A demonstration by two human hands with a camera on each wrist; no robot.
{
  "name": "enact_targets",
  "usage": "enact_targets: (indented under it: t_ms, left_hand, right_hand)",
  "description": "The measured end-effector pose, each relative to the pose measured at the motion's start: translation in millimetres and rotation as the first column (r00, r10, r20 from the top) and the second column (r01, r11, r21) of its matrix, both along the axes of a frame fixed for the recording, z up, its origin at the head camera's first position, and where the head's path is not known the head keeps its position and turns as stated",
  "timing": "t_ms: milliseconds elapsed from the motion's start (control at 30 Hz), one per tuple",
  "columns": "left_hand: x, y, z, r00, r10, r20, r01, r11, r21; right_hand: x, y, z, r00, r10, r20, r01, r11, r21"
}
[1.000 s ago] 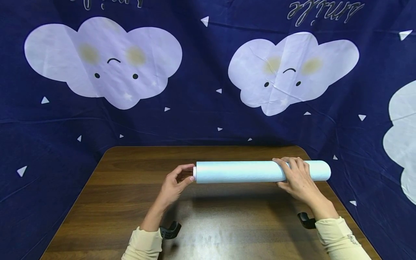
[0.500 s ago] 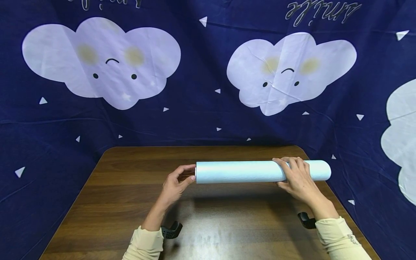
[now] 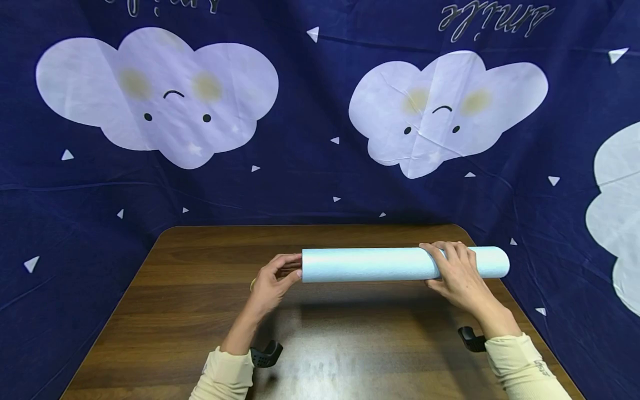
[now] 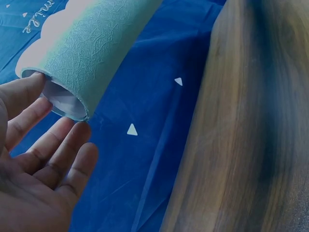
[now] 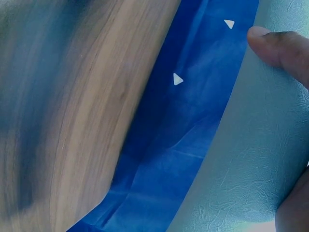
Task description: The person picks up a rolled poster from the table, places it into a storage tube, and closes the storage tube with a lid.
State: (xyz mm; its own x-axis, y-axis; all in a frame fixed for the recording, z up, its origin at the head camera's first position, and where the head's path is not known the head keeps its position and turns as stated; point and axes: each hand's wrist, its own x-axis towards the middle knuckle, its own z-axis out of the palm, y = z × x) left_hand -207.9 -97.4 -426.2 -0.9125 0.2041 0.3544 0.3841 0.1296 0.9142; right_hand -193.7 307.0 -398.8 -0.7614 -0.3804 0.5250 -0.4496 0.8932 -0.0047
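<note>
A long light-blue roll of textured wallpaper is held level above the table. My right hand grips it near its right end, with the fingers over the top and the thumb below. In the right wrist view the thumb lies along the wrinkled surface of the roll. At the left end, my left hand touches the rim with its fingertips. The left wrist view shows this left hand with spread, fairly straight fingers at the roll's hollow white-lined mouth.
Beneath the roll is a brown wood-grain table. A dark blue cloth with clouds and small white triangles hangs behind and beside it. Black wrist mounts show at the left cuff and the right cuff.
The white inner tube that stuck out of the roll's left end has slid inside, out of sight in the head view. My left hand moved slightly right; the right hand kept its grip.
</note>
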Motion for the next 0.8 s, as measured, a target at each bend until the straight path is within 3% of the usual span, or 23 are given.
enact_targets:
  t_ms: [800]
  left_hand:
    - [2.1, -11.3, -0.2, 0.999, 0.038, -0.01, -0.038, 0.999, 0.015]
  right_hand:
    - [0.0, 1.6, -0.3, 1.0, -0.016, 0.004, 0.016, 1.0, 0.002]
